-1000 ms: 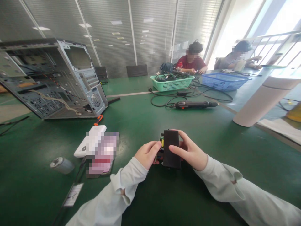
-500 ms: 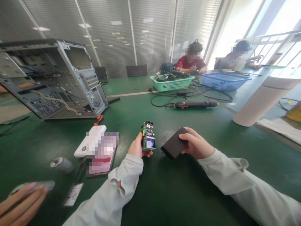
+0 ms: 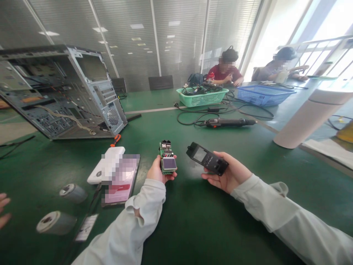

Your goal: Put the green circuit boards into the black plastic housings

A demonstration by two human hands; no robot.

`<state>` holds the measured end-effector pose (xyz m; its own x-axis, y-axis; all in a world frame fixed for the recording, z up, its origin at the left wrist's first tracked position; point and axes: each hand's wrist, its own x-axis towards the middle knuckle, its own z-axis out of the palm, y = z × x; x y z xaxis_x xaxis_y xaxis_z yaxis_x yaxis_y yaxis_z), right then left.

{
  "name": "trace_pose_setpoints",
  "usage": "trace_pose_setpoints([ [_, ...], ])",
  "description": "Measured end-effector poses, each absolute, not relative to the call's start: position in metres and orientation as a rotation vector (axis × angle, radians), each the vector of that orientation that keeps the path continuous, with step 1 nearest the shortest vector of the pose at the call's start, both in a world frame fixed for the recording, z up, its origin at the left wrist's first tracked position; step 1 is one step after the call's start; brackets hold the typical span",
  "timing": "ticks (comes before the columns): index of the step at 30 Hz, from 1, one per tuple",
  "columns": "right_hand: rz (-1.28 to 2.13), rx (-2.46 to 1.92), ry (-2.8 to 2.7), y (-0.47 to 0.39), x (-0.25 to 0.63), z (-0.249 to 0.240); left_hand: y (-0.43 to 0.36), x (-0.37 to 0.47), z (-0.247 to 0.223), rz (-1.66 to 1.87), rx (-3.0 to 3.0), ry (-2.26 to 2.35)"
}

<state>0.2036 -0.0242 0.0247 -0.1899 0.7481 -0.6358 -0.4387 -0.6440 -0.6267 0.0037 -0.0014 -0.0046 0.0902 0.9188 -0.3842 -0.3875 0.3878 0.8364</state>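
My left hand (image 3: 156,171) holds a green circuit board (image 3: 166,150) with a small rectangular screen facing up; the fingers wrap round its lower end. In my right hand (image 3: 230,173) lies a black plastic casing (image 3: 207,159) with a window opening and small button holes, its face turned up and its far end tilted to the left. The casing and the board are apart, both held above the green table (image 3: 198,228).
An opened computer case (image 3: 63,95) stands left. Nearer are a white power bank (image 3: 106,165), a phone (image 3: 122,184) and two grey cylinders (image 3: 62,224) (image 3: 75,194). Ahead lie an electric screwdriver (image 3: 228,123), a green basket (image 3: 202,98) and a blue basket (image 3: 264,97). Two people sit beyond.
My right hand has turned the casing over, so its window side shows. My left hand has shifted slightly left with the board. Another person's hand has set down a grey cylinder and withdrawn left.
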Motion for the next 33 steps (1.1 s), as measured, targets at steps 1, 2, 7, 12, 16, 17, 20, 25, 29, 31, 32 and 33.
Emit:
trace_pose_setpoints([
  [1, 1.959, -1.247, -0.387, -0.024, 0.204, 0.024, -0.001, 0.004, -0.003, 1.075, 0.612, 1.078],
  [2, 2.000, -1.213, -0.389, -0.024, 0.204, 0.022, -0.002, 0.005, -0.002, 1.080, 0.598, 1.083],
  [7, 2.100, -1.098, -0.469, -0.025, 0.203, 0.017, -0.002, 0.006, 0.000, 1.104, 0.570, 1.045],
  [12, 1.877, -1.040, -0.844, -0.023, 0.206, 0.003, 0.001, 0.007, -0.004, 1.121, 0.549, 1.062],
  [16, 1.336, -1.078, -1.311, -0.022, 0.208, -0.008, 0.005, 0.009, -0.009, 1.135, 0.521, 1.133],
  [17, 1.158, -1.105, -1.430, -0.023, 0.207, -0.009, 0.005, 0.010, -0.009, 1.136, 0.522, 1.132],
  [20, 0.601, -1.137, -1.707, -0.027, 0.206, -0.008, 0.005, 0.011, -0.007, 1.137, 0.516, 1.127],
  [25, -0.053, -1.055, -1.892, -0.033, 0.207, 0.001, 0.000, 0.010, 0.000, 1.126, 0.520, 1.103],
  [29, -0.407, -0.998, -2.017, -0.044, 0.210, 0.010, 0.001, 0.009, 0.000, 1.111, 0.525, 1.083],
  [31, -0.494, -0.957, -2.095, -0.051, 0.213, 0.012, 0.003, 0.009, -0.002, 1.106, 0.514, 1.105],
  [32, -0.494, -0.969, -2.114, -0.055, 0.215, 0.012, 0.004, 0.009, -0.003, 1.106, 0.512, 1.111],
  [33, -0.469, -1.023, -2.115, -0.059, 0.220, 0.011, 0.004, 0.009, -0.004, 1.107, 0.514, 1.107],
])
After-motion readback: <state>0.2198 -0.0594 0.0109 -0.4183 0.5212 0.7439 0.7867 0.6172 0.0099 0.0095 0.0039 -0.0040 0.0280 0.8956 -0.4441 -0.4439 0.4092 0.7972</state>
